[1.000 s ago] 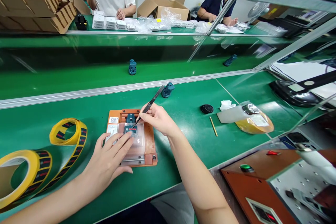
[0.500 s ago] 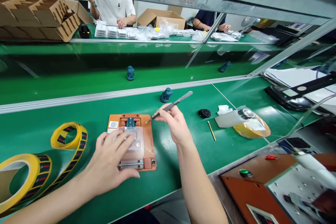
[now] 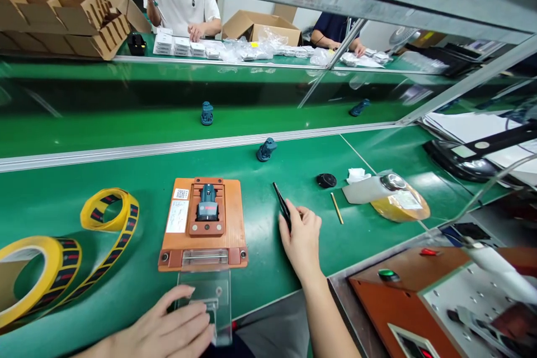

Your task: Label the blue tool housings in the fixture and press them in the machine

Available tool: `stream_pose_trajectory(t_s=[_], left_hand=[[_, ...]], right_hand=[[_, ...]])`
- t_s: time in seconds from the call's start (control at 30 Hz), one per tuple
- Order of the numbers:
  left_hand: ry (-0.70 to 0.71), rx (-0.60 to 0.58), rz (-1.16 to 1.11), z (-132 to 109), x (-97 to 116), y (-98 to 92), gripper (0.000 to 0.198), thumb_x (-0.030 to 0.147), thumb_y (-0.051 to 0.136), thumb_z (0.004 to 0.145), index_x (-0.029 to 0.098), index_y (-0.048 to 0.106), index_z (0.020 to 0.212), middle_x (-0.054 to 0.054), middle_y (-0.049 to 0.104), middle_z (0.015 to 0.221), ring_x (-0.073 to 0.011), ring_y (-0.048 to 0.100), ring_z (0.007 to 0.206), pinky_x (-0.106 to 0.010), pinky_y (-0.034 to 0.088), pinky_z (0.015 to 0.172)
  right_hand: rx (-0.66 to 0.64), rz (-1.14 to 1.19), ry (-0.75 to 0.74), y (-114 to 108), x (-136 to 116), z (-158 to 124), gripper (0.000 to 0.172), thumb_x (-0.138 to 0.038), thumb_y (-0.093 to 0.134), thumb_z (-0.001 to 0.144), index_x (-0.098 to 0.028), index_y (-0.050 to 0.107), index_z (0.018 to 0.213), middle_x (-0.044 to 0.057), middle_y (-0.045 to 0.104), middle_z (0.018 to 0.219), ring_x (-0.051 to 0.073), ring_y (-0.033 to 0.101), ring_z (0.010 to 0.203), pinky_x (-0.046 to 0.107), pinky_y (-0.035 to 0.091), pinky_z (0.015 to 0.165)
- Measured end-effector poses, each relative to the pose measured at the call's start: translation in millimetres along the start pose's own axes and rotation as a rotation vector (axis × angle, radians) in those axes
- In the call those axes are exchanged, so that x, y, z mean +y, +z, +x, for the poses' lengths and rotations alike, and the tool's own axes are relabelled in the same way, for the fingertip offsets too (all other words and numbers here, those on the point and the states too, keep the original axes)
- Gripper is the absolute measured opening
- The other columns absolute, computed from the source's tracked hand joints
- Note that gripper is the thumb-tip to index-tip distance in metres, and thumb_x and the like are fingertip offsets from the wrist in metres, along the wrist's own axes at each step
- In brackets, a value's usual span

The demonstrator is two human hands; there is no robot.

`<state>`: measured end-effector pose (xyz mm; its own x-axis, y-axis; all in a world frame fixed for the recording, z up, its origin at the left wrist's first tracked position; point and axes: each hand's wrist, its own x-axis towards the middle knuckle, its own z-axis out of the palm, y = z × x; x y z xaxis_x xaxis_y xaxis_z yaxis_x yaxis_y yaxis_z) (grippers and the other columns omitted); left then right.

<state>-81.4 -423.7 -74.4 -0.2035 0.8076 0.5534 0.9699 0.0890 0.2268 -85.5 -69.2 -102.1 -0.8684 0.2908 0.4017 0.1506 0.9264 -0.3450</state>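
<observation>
On the green bench lies an orange-brown fixture [image 3: 233, 221]. A small blue tool housing [image 3: 207, 210] with a label on its face sits in the nest of this fixture. The fixture's clear plastic cover [image 3: 224, 296] is folded down towards me, past the front edge. My left hand [image 3: 168, 327] rests on that cover with its fingers stretched out. To the right of the fixture, my right hand [image 3: 301, 235] is closed around black tweezers [image 3: 282, 204], held low over the bench. Part of the tweezers is hidden by the fingers.
Yellow label tape [image 3: 128, 235] curls at the left from a large roll [image 3: 46, 243]. Beyond the fixture stands another blue housing [image 3: 267, 149]. A black round part [image 3: 326, 180], a thin yellow stick [image 3: 337, 208] and a white bottle [image 3: 369, 189] lie right. Two co-workers sit opposite.
My left hand has swung the clear cover from over the housing down towards me. My right hand has moved right and nearer with the tweezers, which have turned. The housing is now uncovered.
</observation>
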Motion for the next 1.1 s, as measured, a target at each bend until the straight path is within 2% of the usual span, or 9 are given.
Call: stream_pose_trajectory(t_s=[0.07, 0.17, 0.3, 0.43, 0.73, 0.83, 0.9, 1.0, 1.1], left_hand=[[0.01, -0.02, -0.017, -2, -1, 3.6, 0.03, 0.008, 0.052, 0.097, 0.016, 0.071, 0.118, -0.003, 0.079, 0.108, -0.0195, 0.069, 0.11, -0.046, 0.026, 0.127], [-0.054, -0.03, -0.048, 3, -10, 5.8, 0.03, 0.012, 0.057, 0.096, 0.015, 0.069, 0.123, -0.005, 0.078, 0.113, -0.0194, 0.068, 0.116, -0.038, 0.033, 0.123], [-0.075, -0.07, -0.064, 7, -16, 6.1, 0.035, 0.009, 0.05, 0.097, 0.013, 0.066, 0.128, -0.008, 0.077, 0.119, -0.0173, 0.064, 0.122, -0.032, 0.03, 0.123], [-0.035, -0.023, -0.086, 2, -17, 10.5, 0.034, 0.01, 0.05, 0.099, 0.012, 0.067, 0.128, -0.007, 0.077, 0.118, -0.0168, 0.062, 0.126, -0.034, 0.024, 0.125], [-0.01, 0.015, -0.068, 0, -20, 22.6, 0.035, 0.009, 0.045, 0.098, 0.012, 0.069, 0.124, -0.008, 0.078, 0.112, -0.0167, 0.065, 0.12, -0.034, 0.022, 0.125], [0.007, 0.014, -0.074, 3, -20, 14.2, 0.035, 0.008, 0.047, 0.097, 0.012, 0.068, 0.124, -0.009, 0.078, 0.111, -0.0174, 0.067, 0.117, -0.033, 0.028, 0.123], [0.011, 0.067, -0.08, 7, -21, 4.9, 0.035, 0.006, 0.051, 0.094, 0.012, 0.068, 0.124, -0.009, 0.079, 0.108, -0.0183, 0.068, 0.113, -0.033, 0.037, 0.117], [-0.113, 0.202, -0.09, 20, -31, -10.5, 0.04, 0.003, 0.057, 0.089, 0.016, 0.068, 0.125, -0.009, 0.078, 0.109, -0.0203, 0.069, 0.108, -0.034, 0.047, 0.107], [-0.431, 0.371, -0.077, 49, -57, -23.2, 0.038, 0.008, 0.064, 0.087, 0.026, 0.07, 0.12, -0.006, 0.075, 0.112, -0.0232, 0.066, 0.108, -0.039, 0.048, 0.102]], right_hand=[[-0.095, 0.194, -0.129, -5, -25, 9, 0.04, -0.033, 0.045, 0.103, -0.028, 0.057, 0.141, 0.013, 0.052, 0.12, 0.03, 0.048, 0.114, 0.052, 0.041, 0.099], [-0.357, 0.501, -0.349, -4, -65, 26, 0.036, -0.034, 0.045, 0.104, -0.04, 0.061, 0.136, 0.007, 0.048, 0.129, 0.027, 0.042, 0.124, 0.048, 0.036, 0.109], [-0.494, 0.646, -0.41, 14, -87, 46, 0.033, -0.037, 0.048, 0.104, -0.041, 0.064, 0.133, 0.006, 0.045, 0.128, 0.025, 0.04, 0.122, 0.047, 0.033, 0.112], [-0.496, 0.658, -0.402, 27, -87, 55, 0.033, -0.036, 0.047, 0.105, -0.04, 0.065, 0.132, 0.007, 0.045, 0.126, 0.025, 0.039, 0.122, 0.047, 0.031, 0.113], [-0.535, 0.592, -0.392, 24, -102, 57, 0.033, -0.032, 0.049, 0.104, -0.043, 0.065, 0.13, 0.005, 0.04, 0.131, 0.026, 0.035, 0.13, 0.048, 0.031, 0.115], [-0.508, 0.552, -0.389, 23, -111, 63, 0.035, -0.032, 0.053, 0.102, -0.042, 0.061, 0.136, 0.006, 0.04, 0.133, 0.026, 0.035, 0.13, 0.049, 0.031, 0.115], [-0.444, 0.52, -0.333, 19, -119, 67, 0.048, -0.04, 0.067, 0.094, -0.033, 0.056, 0.14, 0.008, 0.043, 0.131, 0.027, 0.038, 0.126, 0.049, 0.036, 0.112], [-0.396, 0.37, -0.213, 13, -132, 71, 0.065, -0.056, 0.084, 0.072, -0.017, 0.063, 0.12, 0.012, 0.051, 0.12, 0.032, 0.045, 0.114, 0.05, 0.046, 0.098], [-0.401, 0.23, -0.212, 8, -147, 71, 0.055, -0.058, 0.086, 0.067, -0.016, 0.062, 0.093, 0.012, 0.057, 0.108, 0.032, 0.051, 0.105, 0.048, 0.049, 0.087]])
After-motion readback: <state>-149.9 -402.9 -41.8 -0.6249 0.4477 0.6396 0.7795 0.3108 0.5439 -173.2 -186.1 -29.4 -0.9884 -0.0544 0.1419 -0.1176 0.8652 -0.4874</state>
